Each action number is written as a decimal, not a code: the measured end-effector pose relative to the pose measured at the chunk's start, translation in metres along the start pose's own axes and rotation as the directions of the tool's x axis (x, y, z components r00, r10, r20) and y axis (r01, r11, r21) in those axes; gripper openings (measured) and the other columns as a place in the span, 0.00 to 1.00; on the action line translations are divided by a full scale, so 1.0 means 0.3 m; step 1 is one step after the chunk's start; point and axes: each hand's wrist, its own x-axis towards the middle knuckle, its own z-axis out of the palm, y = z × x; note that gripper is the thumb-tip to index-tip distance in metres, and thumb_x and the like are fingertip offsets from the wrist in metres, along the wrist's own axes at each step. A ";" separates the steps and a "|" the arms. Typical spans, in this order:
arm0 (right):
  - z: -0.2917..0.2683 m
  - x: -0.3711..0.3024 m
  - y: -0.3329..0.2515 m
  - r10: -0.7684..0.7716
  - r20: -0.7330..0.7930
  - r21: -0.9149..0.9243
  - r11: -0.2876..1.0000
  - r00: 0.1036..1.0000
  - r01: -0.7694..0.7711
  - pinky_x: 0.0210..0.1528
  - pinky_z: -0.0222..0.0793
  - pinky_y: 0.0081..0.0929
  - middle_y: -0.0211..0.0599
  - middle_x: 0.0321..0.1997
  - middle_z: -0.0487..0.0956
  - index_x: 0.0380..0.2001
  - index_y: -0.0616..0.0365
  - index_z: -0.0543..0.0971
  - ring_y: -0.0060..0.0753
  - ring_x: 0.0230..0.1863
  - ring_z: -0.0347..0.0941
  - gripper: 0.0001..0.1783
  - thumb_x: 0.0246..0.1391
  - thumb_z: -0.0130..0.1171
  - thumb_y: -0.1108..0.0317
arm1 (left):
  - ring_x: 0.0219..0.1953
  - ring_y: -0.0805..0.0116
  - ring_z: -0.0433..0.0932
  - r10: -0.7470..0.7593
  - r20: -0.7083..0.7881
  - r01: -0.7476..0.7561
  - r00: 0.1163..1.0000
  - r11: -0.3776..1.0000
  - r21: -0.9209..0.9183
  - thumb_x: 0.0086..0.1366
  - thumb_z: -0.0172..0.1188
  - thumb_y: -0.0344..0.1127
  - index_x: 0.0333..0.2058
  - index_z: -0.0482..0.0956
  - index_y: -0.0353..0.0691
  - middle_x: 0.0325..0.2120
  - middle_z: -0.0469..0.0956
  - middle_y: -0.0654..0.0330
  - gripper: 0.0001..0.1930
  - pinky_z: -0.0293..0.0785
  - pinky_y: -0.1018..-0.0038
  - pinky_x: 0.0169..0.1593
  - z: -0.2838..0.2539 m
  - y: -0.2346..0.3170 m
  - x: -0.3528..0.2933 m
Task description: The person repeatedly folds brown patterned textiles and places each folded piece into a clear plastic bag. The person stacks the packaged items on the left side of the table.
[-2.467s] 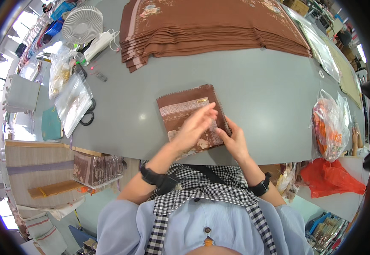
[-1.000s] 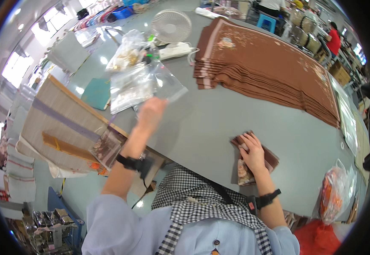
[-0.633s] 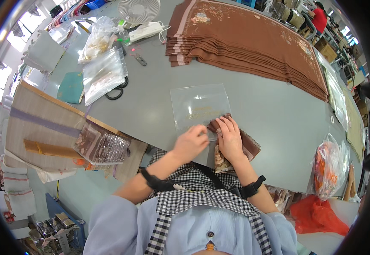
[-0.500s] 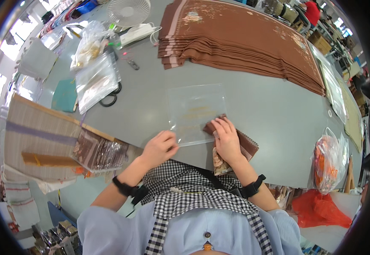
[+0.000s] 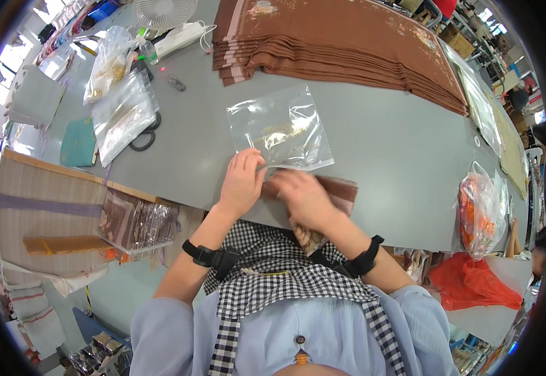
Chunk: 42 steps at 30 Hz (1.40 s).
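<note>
A clear plastic bag [image 5: 273, 119] with printed gold lettering lies tilted on the grey table in front of me. My left hand [image 5: 243, 183] is closed at its near left corner, fingers on the bag's edge. Just beside it, my right hand [image 5: 303, 199] grips a folded brown scarf [image 5: 343, 193] with a flower pattern and a fringed edge. The right fingers are smeared by motion and touch or nearly touch the bag's near edge. Part of the scarf hangs under that hand, toward my checked apron.
A stack of brown flowered scarves [image 5: 342, 56] covers the far side. At left lie more clear bags [image 5: 122, 116], black scissors [image 5: 143, 139], a teal pad [image 5: 78, 143] and a box of packed scarves [image 5: 138, 219]. A bag with orange contents [image 5: 478, 210] sits at the right edge.
The bag has moved away from me and turned, its near edge lifting slightly. My right hand has brought the scarf leftward, close to my left hand. The view has shifted a little.
</note>
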 end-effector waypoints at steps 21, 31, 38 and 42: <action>0.148 0.267 0.077 0.143 -0.195 -0.164 0.971 0.970 -0.176 0.60 0.48 0.73 0.45 0.72 0.52 0.61 0.39 0.69 0.62 0.69 0.51 0.37 0.50 0.57 0.39 | 0.69 0.52 0.54 0.243 0.149 -0.235 0.958 0.969 -0.073 0.57 0.50 0.20 0.61 0.63 0.37 0.63 0.60 0.53 0.30 0.47 0.50 0.69 -0.016 0.117 -0.068; -0.079 -0.041 0.034 -0.100 0.341 -0.113 0.983 0.935 0.147 0.70 0.40 0.61 0.38 0.69 0.60 0.65 0.45 0.65 0.56 0.72 0.48 0.33 0.53 0.52 0.69 | 0.67 0.52 0.57 0.173 0.116 -0.166 0.978 0.984 -0.066 0.57 0.53 0.23 0.60 0.66 0.41 0.62 0.62 0.52 0.29 0.52 0.50 0.67 -0.037 0.059 -0.073; -0.041 0.037 0.036 -0.142 -0.047 0.131 0.981 0.989 0.147 0.56 0.69 0.40 0.35 0.56 0.74 0.45 0.55 0.78 0.48 0.57 0.70 0.20 0.46 0.52 0.77 | 0.46 0.64 0.75 0.501 0.139 -0.458 0.854 0.851 -0.257 0.51 0.56 0.28 0.34 0.79 0.42 0.36 0.76 0.60 0.10 0.71 0.69 0.51 -0.050 0.179 -0.206; -0.053 -0.085 -0.046 -0.098 -0.094 0.220 0.968 0.991 0.117 0.44 0.77 0.32 0.38 0.50 0.78 0.40 0.60 0.80 0.45 0.48 0.77 0.19 0.42 0.53 0.83 | 0.57 0.51 0.67 0.242 0.227 -0.268 0.943 0.959 0.094 0.54 0.59 0.38 0.44 0.77 0.36 0.50 0.72 0.52 0.19 0.61 0.56 0.62 0.018 0.232 -0.285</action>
